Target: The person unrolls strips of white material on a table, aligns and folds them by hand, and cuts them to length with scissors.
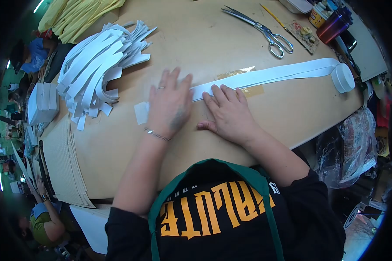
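Observation:
A long white strip [276, 75] lies across the table, with a white roll [343, 78] at its right end. My right hand [229, 114] rests flat on the strip's lower edge, fingers spread. Over the strip's left part is my left hand [171, 103], slightly blurred, its fingers apart and holding nothing visible. It hides that stretch of the strip. Left of it a short white end piece [141, 113] shows; whether it joins the strip is hidden. Glossy brown tape [253, 90] shows along both sides of the strip, beyond my right fingertips.
A heap of cut white strips [101, 65] lies at the upper left, near yellow bundled material [80, 17]. Scissors [261, 29], a thin brush [272, 16] and a dark tumbler [334, 25] are at the upper right. Stacked beige sheets [63, 161] line the left edge. Other people sit farther left.

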Demonstrator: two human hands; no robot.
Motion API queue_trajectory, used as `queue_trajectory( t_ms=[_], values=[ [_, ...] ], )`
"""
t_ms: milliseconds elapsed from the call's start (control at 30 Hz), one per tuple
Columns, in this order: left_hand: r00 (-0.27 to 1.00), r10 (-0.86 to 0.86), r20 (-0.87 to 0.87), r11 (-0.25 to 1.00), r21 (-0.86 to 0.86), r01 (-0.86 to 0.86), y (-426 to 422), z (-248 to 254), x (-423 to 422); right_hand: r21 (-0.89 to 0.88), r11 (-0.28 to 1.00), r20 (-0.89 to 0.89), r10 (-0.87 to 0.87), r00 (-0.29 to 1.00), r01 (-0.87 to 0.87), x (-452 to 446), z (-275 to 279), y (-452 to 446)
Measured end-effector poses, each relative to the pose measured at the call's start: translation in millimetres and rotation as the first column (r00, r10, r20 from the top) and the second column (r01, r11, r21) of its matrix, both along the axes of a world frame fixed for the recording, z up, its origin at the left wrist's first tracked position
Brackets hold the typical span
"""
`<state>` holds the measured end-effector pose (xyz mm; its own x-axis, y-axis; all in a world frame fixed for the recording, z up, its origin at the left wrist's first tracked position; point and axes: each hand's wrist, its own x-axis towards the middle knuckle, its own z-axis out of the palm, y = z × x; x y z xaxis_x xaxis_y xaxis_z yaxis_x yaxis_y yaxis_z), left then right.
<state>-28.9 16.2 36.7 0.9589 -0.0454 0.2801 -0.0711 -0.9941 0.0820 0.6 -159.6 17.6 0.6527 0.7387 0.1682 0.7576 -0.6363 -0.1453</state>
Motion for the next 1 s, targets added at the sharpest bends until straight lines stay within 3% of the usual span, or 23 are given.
queue_trajectory(
  t_ms=[133,233,367,467,533,567,600,667,800,900,1000],
  values=[
    [0.975,0.151,-0.162,0.983,-0.083,-0.166,-22,-15,29,-0.036,0.999,-0.030,0.005,1.000,-0.006,1,2,0],
    [0.940,0.234,-0.248,0.968,-0.034,-0.250,-21,-24,30,-0.021,1.000,-0.018,0.006,1.000,-0.006,2,0,-1],
    [0.934,0.228,-0.274,0.968,-0.037,-0.247,-15,-29,29,0.102,0.995,-0.008,-0.005,1.000,0.006,1,-3,-3],
    [0.935,0.224,-0.275,0.968,-0.052,-0.247,-17,-28,30,0.229,0.973,-0.215,0.061,0.975,-0.011,38,14,-24],
    [0.935,0.231,-0.271,0.966,-0.050,-0.253,-17,-28,29,0.514,0.825,-0.221,-0.137,0.966,0.235,92,12,-49],
    [0.933,0.230,-0.278,0.966,-0.052,-0.254,-17,-27,29,0.503,0.839,0.012,-0.246,0.969,0.207,125,12,-70],
    [0.931,0.229,-0.283,0.966,-0.054,-0.254,-18,-26,28,0.479,0.805,0.021,-0.408,0.913,0.350,154,8,-87],
    [0.932,0.227,-0.283,0.966,-0.054,-0.252,-19,-23,31,0.254,0.745,-0.098,-0.615,0.783,0.617,194,4,-110],
    [0.932,0.231,-0.280,0.964,-0.060,-0.258,-19,-24,28,-0.171,0.832,-0.218,-0.555,0.803,0.528,221,23,-111],
    [0.931,0.237,-0.279,0.960,-0.077,-0.267,-18,-23,29,-0.267,0.863,-0.156,-0.477,0.865,0.428,234,33,-106],
    [0.928,0.237,-0.286,0.958,-0.091,-0.273,-18,-22,28,-0.415,0.799,-0.131,-0.525,0.841,0.435,239,43,-93]
  ],
)
